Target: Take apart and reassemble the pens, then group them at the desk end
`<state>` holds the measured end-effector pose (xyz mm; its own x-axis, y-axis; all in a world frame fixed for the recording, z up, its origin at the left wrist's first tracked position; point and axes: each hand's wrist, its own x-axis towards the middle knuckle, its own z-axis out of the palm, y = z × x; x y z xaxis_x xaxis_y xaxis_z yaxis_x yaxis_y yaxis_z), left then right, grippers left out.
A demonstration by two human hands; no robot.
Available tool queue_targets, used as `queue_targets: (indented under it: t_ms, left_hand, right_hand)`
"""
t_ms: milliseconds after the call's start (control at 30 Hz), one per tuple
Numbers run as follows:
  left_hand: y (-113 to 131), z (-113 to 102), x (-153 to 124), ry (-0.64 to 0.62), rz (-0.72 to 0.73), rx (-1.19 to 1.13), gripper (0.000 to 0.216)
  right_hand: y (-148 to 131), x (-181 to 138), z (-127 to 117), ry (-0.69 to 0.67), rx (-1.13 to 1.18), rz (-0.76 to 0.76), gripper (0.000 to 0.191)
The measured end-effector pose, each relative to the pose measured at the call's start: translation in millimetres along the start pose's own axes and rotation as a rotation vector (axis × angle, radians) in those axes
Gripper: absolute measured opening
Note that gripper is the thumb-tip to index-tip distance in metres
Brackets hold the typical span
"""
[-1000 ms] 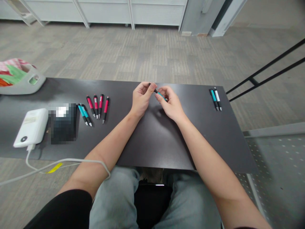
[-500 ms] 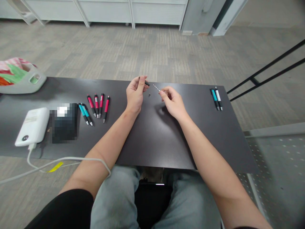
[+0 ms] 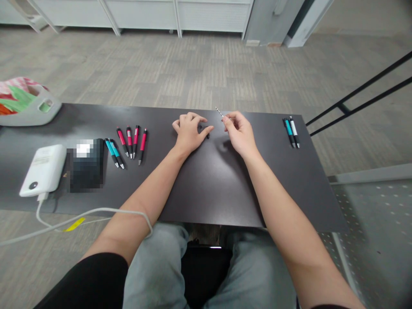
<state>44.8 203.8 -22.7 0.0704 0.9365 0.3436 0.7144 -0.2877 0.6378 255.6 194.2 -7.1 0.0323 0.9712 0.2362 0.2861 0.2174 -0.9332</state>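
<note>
- Fingers on the right hand (image 3: 240, 132) are pinched closed on a thin striped rod (image 3: 219, 112). Its free end sticks out toward 11 o'clock, up off the table (image 3: 212, 189).
- Fingers on the left hand (image 3: 188, 134) are spread part way, with a gap at the thumb. A small dark piece (image 3: 208, 136) shows by the thumb, at 3 o'clock. I can't tell if the hand touches it.
- My guess is that the rod is very light, stiff enough to stay straight, but easy to bend if squeezed hard. It may be smooth and slip or roll, so a soft pinch near its middle should be best.
- Dark on dark, the small piece looks easy to lose. Hold it by its sides.
- Four pink pens (image 3: 129, 142) lie at 9 o'clock from the left hand.
</note>
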Motion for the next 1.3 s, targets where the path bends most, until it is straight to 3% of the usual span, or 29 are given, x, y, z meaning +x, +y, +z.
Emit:
queue_targets:
  t_ms: [167,367,733,833,933,1067,1300]
  left_hand:
    - [-5.6,-16.4,1.7,-0.136,0.039,0.029,0.058]
    - [-8.5,-21.1,3.6,-0.234,0.040,0.077,0.041]
    - [-11.5,-13.4,4.4,-0.177,0.009,0.052,0.052]
    - [-6.9,-14.2,5.1,-0.095,0.006,-0.064,0.052]
    - [-0.1,-15.0,8.5,0.002,0.020,-0.323,0.035]
    - [7.4,-13.9,14.0,0.023,-0.005,-0.632,0.033]
    - [8.2,-4.5,15.0,0.036,-0.062,-0.756,0.039]
  right_hand:
    - [0.2,1.4,-0.7,0.008,0.000,0.003,0.044]
    - [4.1,3.9,-1.5,0.011,-0.005,0.014,0.040]
    - [6.9,2.0,-1.0,-0.041,-0.041,-0.012,0.046]
    - [9.4,0.7,-0.3,-0.068,-0.057,-0.030,0.047]
    - [7.2,-1.8,0.5,-0.112,-0.061,-0.048,0.046]
    - [1.4,-4.5,1.5,-0.169,-0.053,-0.069,0.041]
    - [-1.2,-3.1,0.8,-0.149,-0.072,-0.050,0.042]
